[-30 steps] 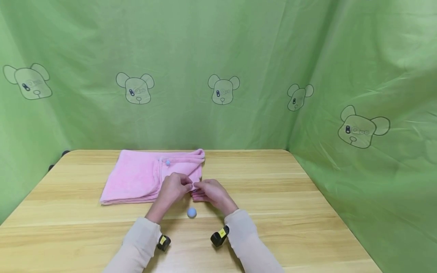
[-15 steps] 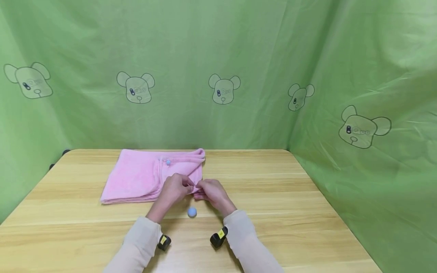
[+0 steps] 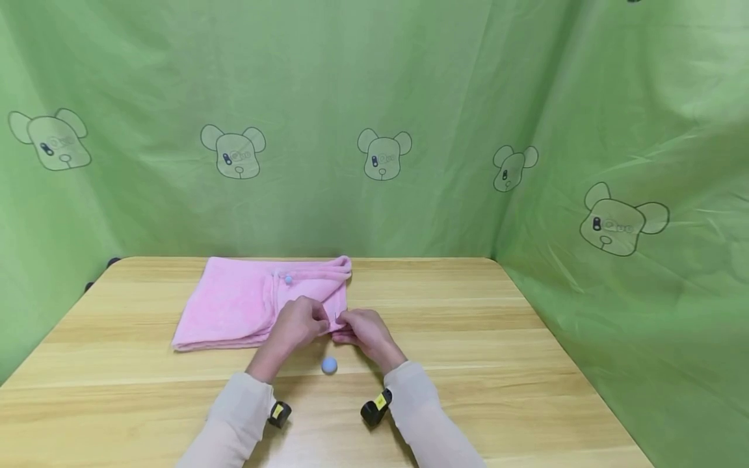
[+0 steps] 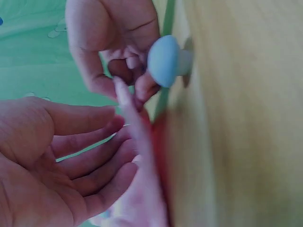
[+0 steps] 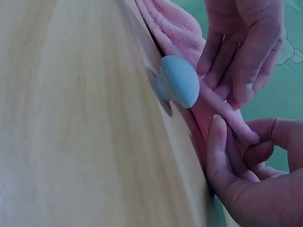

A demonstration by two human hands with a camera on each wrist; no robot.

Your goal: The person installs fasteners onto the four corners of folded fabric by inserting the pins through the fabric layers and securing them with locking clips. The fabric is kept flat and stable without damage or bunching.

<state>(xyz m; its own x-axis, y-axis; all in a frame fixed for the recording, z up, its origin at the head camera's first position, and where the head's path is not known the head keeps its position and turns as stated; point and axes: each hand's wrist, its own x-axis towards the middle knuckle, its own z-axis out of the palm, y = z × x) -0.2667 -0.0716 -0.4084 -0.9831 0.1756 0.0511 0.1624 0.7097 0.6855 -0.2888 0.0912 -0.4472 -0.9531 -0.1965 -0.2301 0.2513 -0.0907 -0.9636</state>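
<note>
A folded pink plush blanket [image 3: 228,305] lies on the table, its near right corner raised between the two hands. The right hand [image 3: 365,330] pinches that corner between thumb and fingers. Close beside it, the left hand [image 3: 300,322] holds the blanket's edge lightly, its thumb [image 5: 240,97] on one side of the cloth. A thin dark line shows by the right fingertips in the head view; its kind is unclear. A blue mushroom-shaped piece [image 4: 163,61] with a pale stem stands on the table just in front of the hands. A similar small blue knob [image 3: 289,279] sits on the blanket.
The wooden table [image 3: 497,390] reaches back to a green curtain [image 3: 310,78] printed with bear heads. Another green curtain [image 3: 655,312] runs along the right side. Each wrist wears a black camera, such as the right camera [image 3: 374,411].
The left fingertips have drawn slightly away from the right ones. The right hand has shifted a little while staying at the blanket's corner. Both blue pieces stay in place.
</note>
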